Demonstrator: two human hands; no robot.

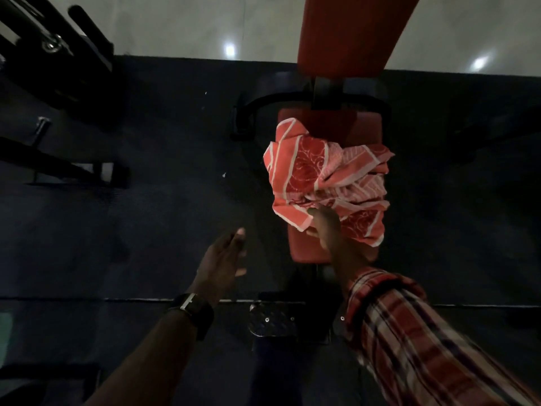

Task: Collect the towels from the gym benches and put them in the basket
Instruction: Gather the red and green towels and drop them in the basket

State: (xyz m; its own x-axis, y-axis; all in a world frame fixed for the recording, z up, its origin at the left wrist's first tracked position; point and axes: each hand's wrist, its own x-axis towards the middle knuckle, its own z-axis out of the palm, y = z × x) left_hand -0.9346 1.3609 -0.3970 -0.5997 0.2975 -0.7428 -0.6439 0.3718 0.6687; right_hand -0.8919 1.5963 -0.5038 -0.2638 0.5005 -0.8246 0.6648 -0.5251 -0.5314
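The right hand (326,227), reaching out of a rolled plaid sleeve (409,332), closes its fingers into the near edge of a crumpled orange-and-white towel (325,177) on the red padded seat of a gym bench, the desk (307,247) of this scene. The left hand (224,256), a dark watch (194,310) on its wrist, hangs empty at about nine o'clock from the right one, fingers loosely spread and apart from both towel and seat.

The towel lies bunched in a heap across the seat, spilling over its edges toward three and nine o'clock. At twelve o'clock from it the bench's red backrest (351,33) rises toward the top of the view, with a black curved frame bar (263,104) between pad and seat. At six o'clock, near the person's feet, a metal foot plate (272,320) sits on the bench's base.

As a reading of progress: this towel is gripped but appears not yet lifted clear, so collection here is at its start. No basket is in view, so carrying and dropping the towel remain to be done; whether other benches hold towels cannot be told.

The room is dim. A dark rubber mat floor (146,230) surrounds the bench, giving way at twelve o'clock to pale glossy tiles (190,24) with lamp reflections. Black equipment (52,54) stands at ten o'clock.
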